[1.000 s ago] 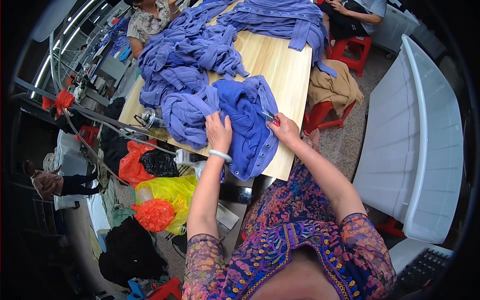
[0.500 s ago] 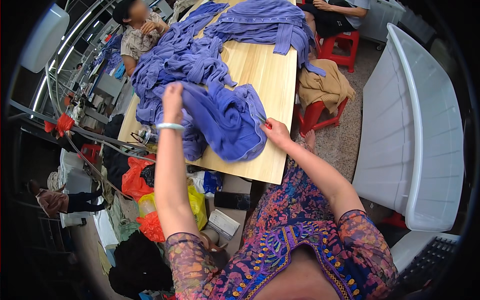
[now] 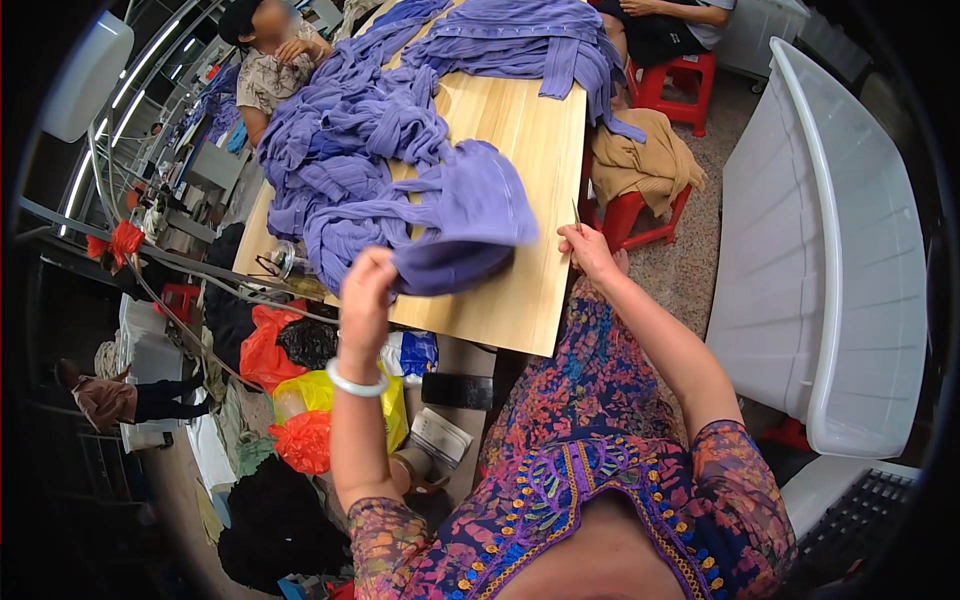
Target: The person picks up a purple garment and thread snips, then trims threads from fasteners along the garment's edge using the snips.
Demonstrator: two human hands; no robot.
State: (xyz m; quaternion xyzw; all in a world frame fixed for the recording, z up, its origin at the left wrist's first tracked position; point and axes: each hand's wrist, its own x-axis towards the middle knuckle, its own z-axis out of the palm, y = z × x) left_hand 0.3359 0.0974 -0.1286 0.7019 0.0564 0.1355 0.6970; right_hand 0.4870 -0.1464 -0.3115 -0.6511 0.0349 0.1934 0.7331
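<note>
My left hand point(image 3: 364, 295), with a pale bangle at its wrist, is closed on the edge of a purple-blue knit garment point(image 3: 478, 200). The held garment is blurred by motion and lies partly raised over the near end of the wooden table point(image 3: 510, 325). Just off the table's right edge, my right hand point(image 3: 588, 249) is closed round small thread snips point(image 3: 575, 212). Their thin tip points away from me, and the fingers hide the handle. A heap of similar purple knit garments point(image 3: 350, 130) spreads over the left side of the table, beyond my left hand.
Buttoned purple garments point(image 3: 510, 40) lie at the far end. A person point(image 3: 275, 75) sits at the left, another point(image 3: 670, 25) at the far right. Tan cloth point(image 3: 645, 160) covers a red stool point(image 3: 635, 220). A large white bin point(image 3: 790, 250) stands right; plastic bags point(image 3: 300, 440) lie lower left.
My left hand has come down toward me, swinging the garment's edge with it. My right hand has moved right, away from the garment, still holding the snips.
</note>
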